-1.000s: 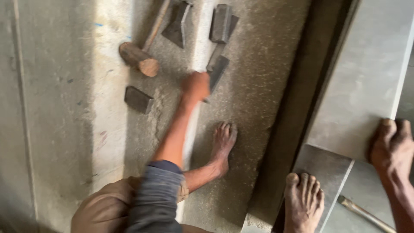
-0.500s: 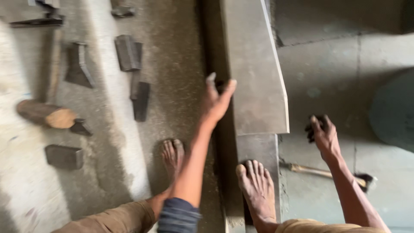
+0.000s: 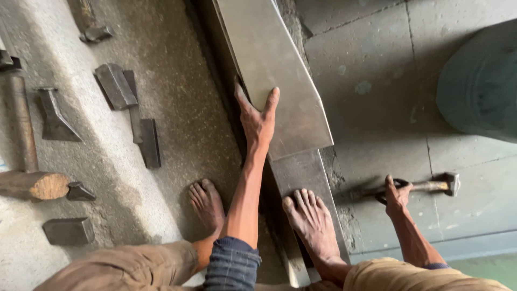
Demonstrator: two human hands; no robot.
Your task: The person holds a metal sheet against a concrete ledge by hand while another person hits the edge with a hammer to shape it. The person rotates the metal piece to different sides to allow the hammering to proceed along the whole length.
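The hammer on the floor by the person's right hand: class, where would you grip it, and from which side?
Grip the hammer on its handle, near the free end, coming from above. It lies flat on the floor with its head pointing away from the right hand, whose fingers already rest on that handle end. The metal sheet lies clear of it.

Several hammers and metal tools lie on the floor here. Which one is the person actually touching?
The hammer on the right, under the right hand. The chisels and wooden mallet lie untouched on the left.
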